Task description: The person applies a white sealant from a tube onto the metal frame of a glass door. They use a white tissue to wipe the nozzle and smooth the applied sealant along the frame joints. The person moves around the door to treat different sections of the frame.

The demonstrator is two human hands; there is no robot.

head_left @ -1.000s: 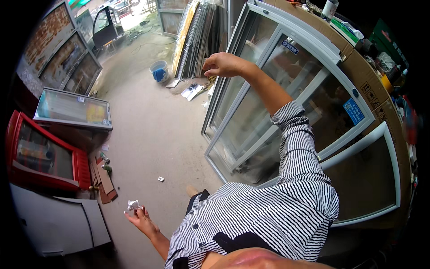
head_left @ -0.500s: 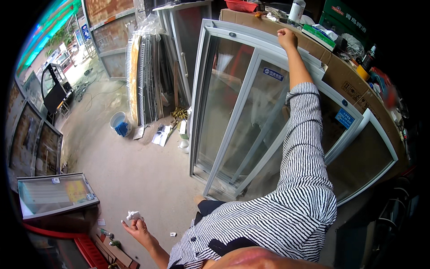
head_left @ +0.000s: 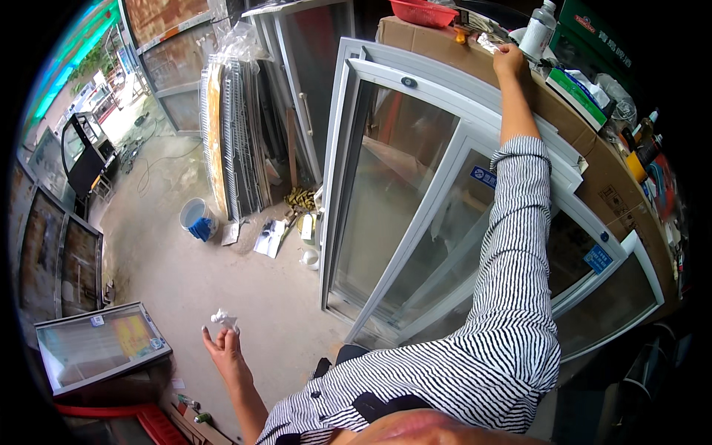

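My left hand (head_left: 228, 354), low on the left, pinches a crumpled white tissue (head_left: 223, 319) between thumb and fingers, with one finger stretched apart. Reaching far up to the right, my right hand (head_left: 512, 62) has its fingers closed on the edge of a small crumpled white piece (head_left: 487, 42) on the cluttered top. Its exact kind is too small to tell. Just beside that hand stands a clear bottle with a white label (head_left: 539, 31). Below my right arm a white-framed sliding window (head_left: 408, 170) leans against the cardboard-covered side of the bench (head_left: 437, 43).
A red basket (head_left: 424, 12), a green-and-white box (head_left: 577, 96) and tools line the bench top. A white bucket (head_left: 199, 219) with a blue cloth stands near stacked metal strips (head_left: 237, 141). At left a framed glass panel (head_left: 104, 345) lies tilted above a red metal frame (head_left: 152, 426).
My right hand has reached farther over the bench top, from the window's upper edge to the white piece beside the bottle. The left hand has risen with the tissue. The view has shifted slightly.
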